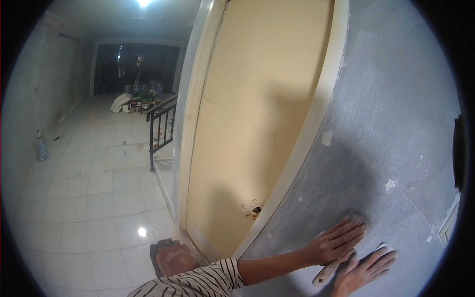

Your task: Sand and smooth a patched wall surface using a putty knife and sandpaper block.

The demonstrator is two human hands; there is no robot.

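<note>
My left hand point(340, 242), at the end of a striped sleeve, is closed on a putty knife point(324, 276) against the grey wall point(396, 123). The worn handle sticks out below the palm; the fingers lie over the upper part and hide most of the blade. Just below and to the right is my right hand point(367, 272), its fingers stretched out along the wall. A small whitish patch with a dark edge shows by its fingertips; I cannot tell what it is. Pale chipped spots point(391, 184) mark the wall above both hands.
Left of the wall stands a cream door point(247, 123) in a pale frame, with a ragged hole point(255, 210) near its edge. A reddish-brown object point(173, 258) lies on the tiled floor point(94, 208). Farther off are a black railing point(162, 126), a clear bottle point(41, 148) and piled items point(141, 101).
</note>
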